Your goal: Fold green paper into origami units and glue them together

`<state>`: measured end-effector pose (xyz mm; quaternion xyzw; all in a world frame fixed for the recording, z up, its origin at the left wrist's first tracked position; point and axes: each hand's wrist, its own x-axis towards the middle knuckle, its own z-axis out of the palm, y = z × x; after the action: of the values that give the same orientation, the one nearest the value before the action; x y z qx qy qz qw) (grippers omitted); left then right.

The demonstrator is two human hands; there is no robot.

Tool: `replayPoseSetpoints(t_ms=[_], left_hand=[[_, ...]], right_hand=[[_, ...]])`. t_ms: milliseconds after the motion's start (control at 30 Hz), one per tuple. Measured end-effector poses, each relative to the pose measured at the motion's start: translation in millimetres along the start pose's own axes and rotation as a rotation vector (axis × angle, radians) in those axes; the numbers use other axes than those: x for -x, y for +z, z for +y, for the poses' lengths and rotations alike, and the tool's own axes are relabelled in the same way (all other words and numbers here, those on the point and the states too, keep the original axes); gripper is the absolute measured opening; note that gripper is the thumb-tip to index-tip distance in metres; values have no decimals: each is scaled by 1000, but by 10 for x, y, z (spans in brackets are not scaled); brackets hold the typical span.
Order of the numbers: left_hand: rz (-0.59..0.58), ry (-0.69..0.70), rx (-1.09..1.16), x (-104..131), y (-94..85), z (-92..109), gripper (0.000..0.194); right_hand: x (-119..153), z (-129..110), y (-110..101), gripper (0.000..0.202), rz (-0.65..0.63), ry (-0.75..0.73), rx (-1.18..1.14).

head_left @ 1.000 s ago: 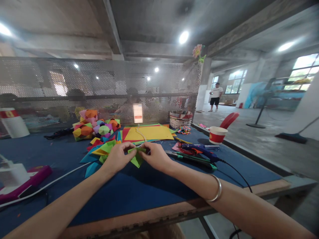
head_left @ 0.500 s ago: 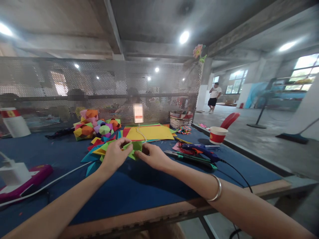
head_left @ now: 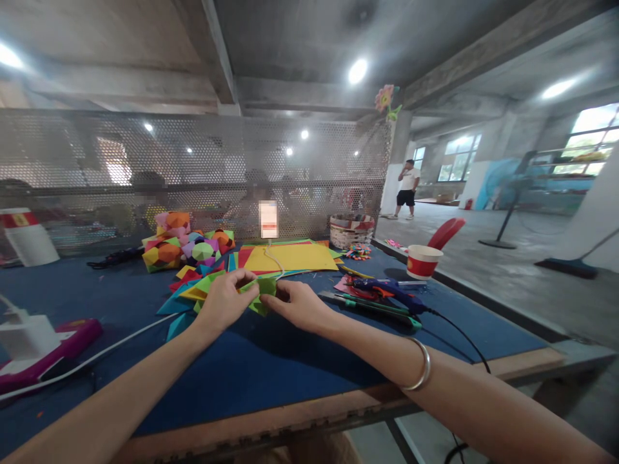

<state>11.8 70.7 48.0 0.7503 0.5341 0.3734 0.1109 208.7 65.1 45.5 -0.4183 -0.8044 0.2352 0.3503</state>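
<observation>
A folded piece of green paper [head_left: 264, 298] is held above the blue tabletop [head_left: 271, 380]. My left hand [head_left: 227, 301] pinches its left side between thumb and fingers. On the right side, my right hand [head_left: 297, 304] grips it the same way, and a silver bangle [head_left: 420, 365] circles that wrist. My fingers hide parts of the paper. Just left of my left hand lie folded paper pieces [head_left: 181, 303] in blue, yellow, red and green. Behind both hands is a stack of coloured paper sheets [head_left: 294, 256], a yellow one on top.
Folded paper balls [head_left: 186, 243] are heaped at the back left. To the right lie a utility knife [head_left: 377, 308] and a blue glue gun [head_left: 394, 293] with its cord. A paper cup [head_left: 423, 263], a basket [head_left: 351, 231] and a power strip [head_left: 72, 341] edge the work area. A person [head_left: 407, 188] stands far back.
The green paper has turned slightly between my fingers, while my hands stay nearly in place. In the background, the person has moved a little to the left.
</observation>
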Motion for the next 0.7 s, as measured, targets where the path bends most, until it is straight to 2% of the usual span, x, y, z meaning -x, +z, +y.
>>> replayPoseSetpoints(t_ms=[133,267,700], left_hand=[[-50,8,-14,48,29,66,20],[-84,26,-32,103,68,127,20],[-49,45,-58,146,104,203,21]], right_hand=[[-4,-15,-14,14,88,-28,-19],[-8,-16,-21,10,103,-78,-3],[3,1,-32,11,155,-178,122]])
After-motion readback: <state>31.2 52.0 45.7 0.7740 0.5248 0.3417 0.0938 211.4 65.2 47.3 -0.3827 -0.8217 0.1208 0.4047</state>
